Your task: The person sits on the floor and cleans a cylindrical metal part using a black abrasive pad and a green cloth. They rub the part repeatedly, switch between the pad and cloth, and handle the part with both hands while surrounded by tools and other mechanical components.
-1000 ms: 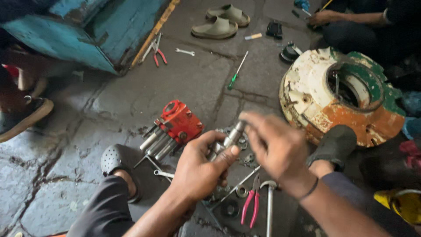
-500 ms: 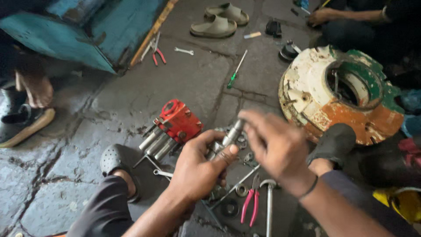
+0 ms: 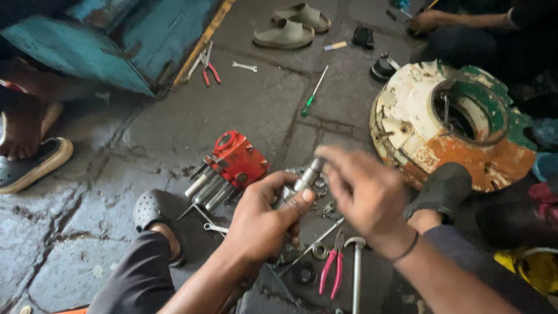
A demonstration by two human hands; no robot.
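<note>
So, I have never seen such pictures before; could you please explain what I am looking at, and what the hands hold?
The view comes from a camera on a person's head, looking down at their own hands above a grey stone floor. The left hand grips a short silver metal shaft; the right hand touches its top end. Nearby lie a red metal block with steel rods, pink-handled pliers and a big round white, green and orange casing. Another person's hand is at the top.

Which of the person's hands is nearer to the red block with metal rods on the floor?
The left. The left hand holds a metal cylinder just right of the red block. The right hand is farther right, at the cylinder's top end.
</note>
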